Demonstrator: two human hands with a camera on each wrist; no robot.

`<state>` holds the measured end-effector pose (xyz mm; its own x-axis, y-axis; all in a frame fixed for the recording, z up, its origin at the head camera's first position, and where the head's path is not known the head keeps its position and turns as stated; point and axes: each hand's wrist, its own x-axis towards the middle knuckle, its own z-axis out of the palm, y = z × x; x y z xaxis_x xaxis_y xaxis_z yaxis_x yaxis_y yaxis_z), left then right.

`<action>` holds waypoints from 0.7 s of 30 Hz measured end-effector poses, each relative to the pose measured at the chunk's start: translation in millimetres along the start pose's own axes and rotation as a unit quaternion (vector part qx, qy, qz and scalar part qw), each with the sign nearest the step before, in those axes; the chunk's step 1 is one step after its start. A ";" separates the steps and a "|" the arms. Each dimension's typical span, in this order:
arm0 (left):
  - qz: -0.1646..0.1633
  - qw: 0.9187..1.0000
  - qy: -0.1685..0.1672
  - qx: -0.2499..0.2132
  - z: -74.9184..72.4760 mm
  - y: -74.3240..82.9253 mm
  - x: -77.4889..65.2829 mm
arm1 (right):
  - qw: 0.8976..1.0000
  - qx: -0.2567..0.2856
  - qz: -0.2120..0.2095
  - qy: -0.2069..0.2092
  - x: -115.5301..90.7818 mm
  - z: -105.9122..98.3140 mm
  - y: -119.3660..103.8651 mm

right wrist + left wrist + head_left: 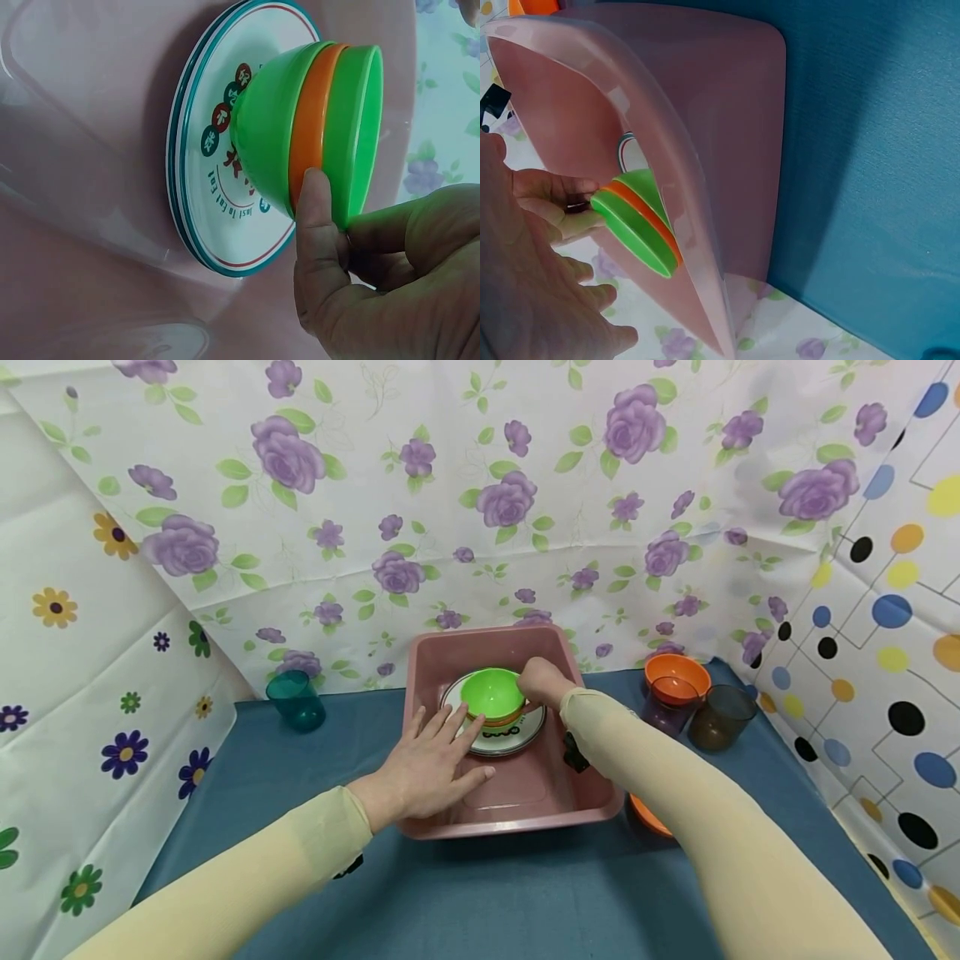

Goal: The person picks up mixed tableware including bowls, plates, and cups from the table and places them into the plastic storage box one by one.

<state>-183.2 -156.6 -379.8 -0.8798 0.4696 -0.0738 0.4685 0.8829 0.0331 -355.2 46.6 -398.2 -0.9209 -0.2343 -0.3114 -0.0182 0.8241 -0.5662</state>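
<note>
A stack of bowls (492, 695), green with an orange one between, stands on round white plates (247, 142) with teal rims. The plates lie in a pink basin (517, 789). My right hand (544, 682) pinches the stack's rim on its right side, thumb and fingers on the green and orange edges in the right wrist view. Fingers spread, my left hand (427, 768) reaches over the basin's near left side, its fingertips close to the bowls. In the left wrist view, the basin's wall partly hides the bowls (641, 232).
At the far left of the blue-covered table (337, 893) stands a teal cup (297, 702). To the right are an orange bowl (678, 670), a purple cup (667, 714) and a brown cup (720, 720). Another orange bowl (649, 816) is partly hidden beside the basin. Patterned sheets (465, 560) enclose the table.
</note>
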 end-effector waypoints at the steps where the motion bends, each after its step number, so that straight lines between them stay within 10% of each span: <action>1: 0.000 1.000 0.000 0.001 0.0 0.1 0.0 | 1.000 0.007 -0.002 0.003 -0.4 -0.7 1.1; 6: -0.008 1.000 -0.005 -0.003 -0.5 -0.2 -0.9 | 0.998 0.047 -0.018 0.023 -9.9 -5.6 3.6; 12: -0.018 1.000 -0.003 -0.021 -1.7 -3.9 -4.3 | 0.994 -0.040 -0.087 0.060 -25.2 -13.8 6.3; 21: -0.035 0.999 0.009 -0.033 -3.2 -11.5 -8.1 | 0.953 -0.213 -0.189 0.104 -63.2 -18.7 9.7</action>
<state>-181.7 -170.5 -376.3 -0.9116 0.4068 -0.0593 0.4007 0.9115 0.0933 -304.4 79.0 -369.8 -0.8738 -0.4850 0.0363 -0.4794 0.8464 -0.2321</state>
